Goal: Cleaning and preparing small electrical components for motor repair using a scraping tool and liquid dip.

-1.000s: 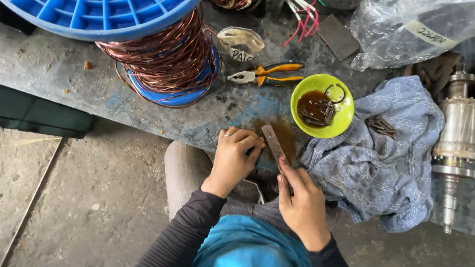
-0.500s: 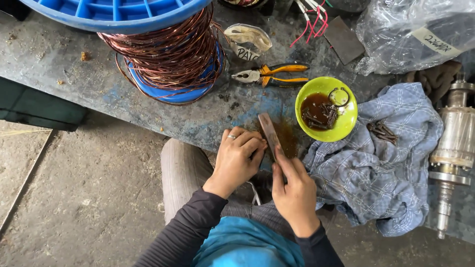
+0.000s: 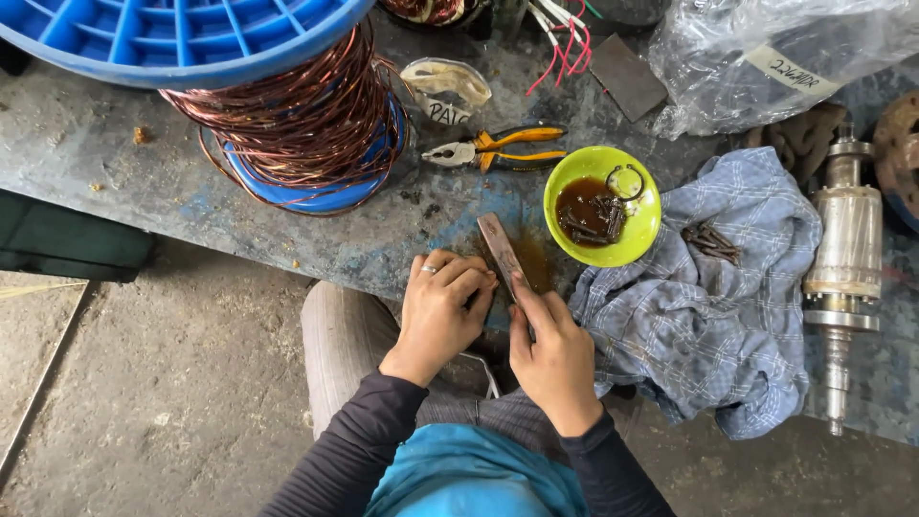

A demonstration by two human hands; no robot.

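Observation:
My right hand grips a flat rusty metal file that slants up and left over the bench edge, above a brown rust stain. Curled into a fist beside it, my left hand wears a ring and presses something small against the file; what it pinches is hidden by the fingers. Just right of the file stands a lime-green bowl holding dark brown liquid with several rusty bolts and a ring.
A blue checked cloth with several rusty bolts lies to the right, a motor rotor beyond it. Orange-handled pliers, a copper wire spool, a plastic bag and coloured wires crowd the worn bench.
Both hands and the file have slid a little to the left along the bench edge, with the file still slanted over the rust stain. The grip looks the same.

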